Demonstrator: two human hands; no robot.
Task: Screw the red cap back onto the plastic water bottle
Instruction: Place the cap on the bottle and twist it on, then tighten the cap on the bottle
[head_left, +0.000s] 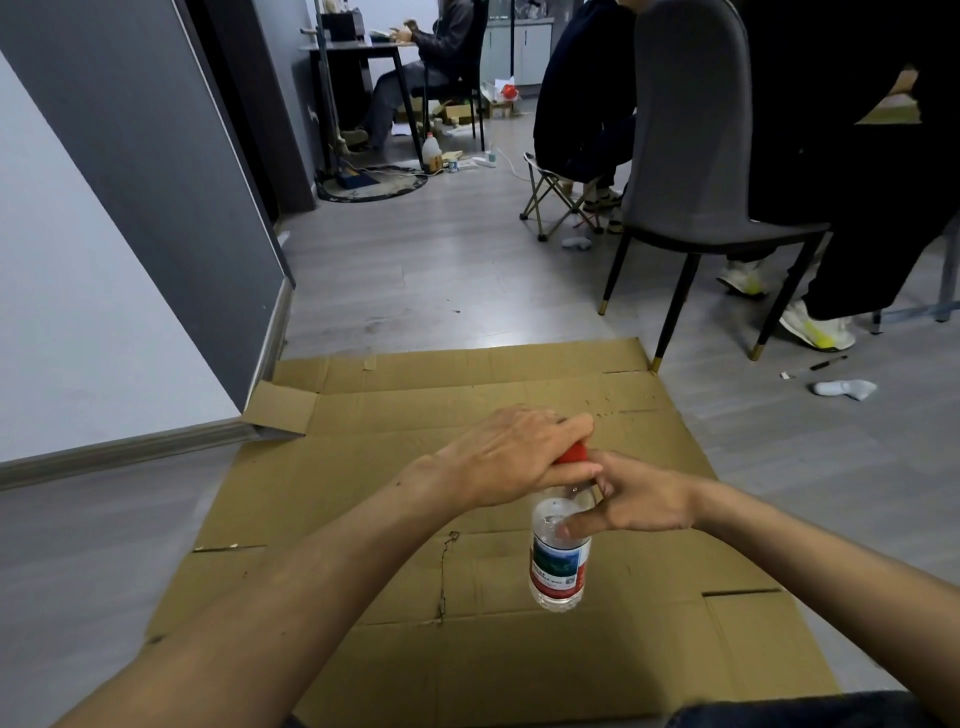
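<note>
Two hands on one clear plastic bottle (560, 566) here. It's upright over a flattened sheet of cardboard (363, 519) spread on the grey floor (441, 270), about in the middle of the sheet and a bit to the right. Can't really tell if the base is sitting on the cardboard or is lifted just off it.

Left hand (514, 457) comes over the top, fingers (566, 428) curled down around the red cap (574, 453), so only a sliver of red shows. Right hand (639, 501) comes in from the side and is clamped on the bottle's shoulder just under the cap, thumb (576, 525) pressed against the clear part above the label. The two hands touch each other at the neck.

Past the far right corner of the cardboard stands a grey chair (691, 130), and a white sock (844, 388) lies on the floor near it.
</note>
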